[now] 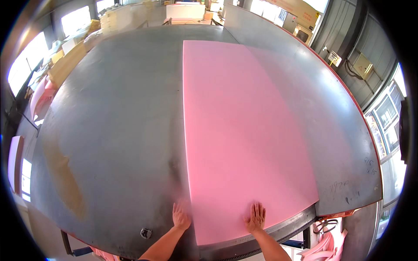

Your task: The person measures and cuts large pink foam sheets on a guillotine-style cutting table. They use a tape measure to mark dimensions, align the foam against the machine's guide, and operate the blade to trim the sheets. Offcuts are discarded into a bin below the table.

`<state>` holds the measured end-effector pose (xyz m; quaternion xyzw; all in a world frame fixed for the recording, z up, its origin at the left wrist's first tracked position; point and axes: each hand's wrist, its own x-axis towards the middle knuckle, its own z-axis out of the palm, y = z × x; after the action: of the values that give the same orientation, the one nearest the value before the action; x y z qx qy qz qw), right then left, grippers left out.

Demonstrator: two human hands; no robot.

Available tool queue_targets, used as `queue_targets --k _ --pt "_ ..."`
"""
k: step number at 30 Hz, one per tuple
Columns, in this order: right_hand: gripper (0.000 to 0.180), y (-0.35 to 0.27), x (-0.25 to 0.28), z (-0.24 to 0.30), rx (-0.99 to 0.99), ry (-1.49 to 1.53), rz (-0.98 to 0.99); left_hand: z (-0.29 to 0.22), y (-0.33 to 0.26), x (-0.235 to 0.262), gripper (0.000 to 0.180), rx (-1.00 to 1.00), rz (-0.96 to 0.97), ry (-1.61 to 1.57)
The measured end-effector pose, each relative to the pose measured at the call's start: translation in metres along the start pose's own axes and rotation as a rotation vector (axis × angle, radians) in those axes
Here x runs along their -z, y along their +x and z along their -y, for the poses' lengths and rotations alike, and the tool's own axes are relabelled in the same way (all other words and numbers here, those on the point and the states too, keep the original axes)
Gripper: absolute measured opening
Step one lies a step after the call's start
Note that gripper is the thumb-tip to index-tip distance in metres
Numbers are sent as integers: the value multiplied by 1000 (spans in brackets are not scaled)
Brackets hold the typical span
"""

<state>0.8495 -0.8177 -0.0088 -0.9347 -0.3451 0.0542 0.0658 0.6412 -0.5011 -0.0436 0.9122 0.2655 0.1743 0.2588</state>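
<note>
A long pink foam sheet point(239, 130) lies flat on the grey metal table point(117, 108), its right side against an upright metal panel point(313, 100). My right hand point(255, 217) rests flat on the sheet near its front edge, fingers stretched out and holding nothing. Just left of the sheet's left edge, my left hand point(181, 216) is open with its palm toward the sheet; whether it touches the edge I cannot tell. A small dark round object point(146, 233), its kind unclear, sits on the table left of my left hand.
A ruler-like strip point(278, 225) runs along the table's front edge, beside the sheet. Pink foam offcuts point(328, 245) lie below at the front right. Yellowish foam blocks point(67, 65) are stacked beyond the left side. A pink-and-white block point(185, 12) stands at the far end.
</note>
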Motion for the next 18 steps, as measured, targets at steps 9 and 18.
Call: queue_targets --k 9,18 --pt "76 -6 -9 4 -10 -71 -32 -5 24 0 51 40 139 13" --pt "75 7 -3 16 59 -73 -82 14 22 -1 56 35 47 -29"
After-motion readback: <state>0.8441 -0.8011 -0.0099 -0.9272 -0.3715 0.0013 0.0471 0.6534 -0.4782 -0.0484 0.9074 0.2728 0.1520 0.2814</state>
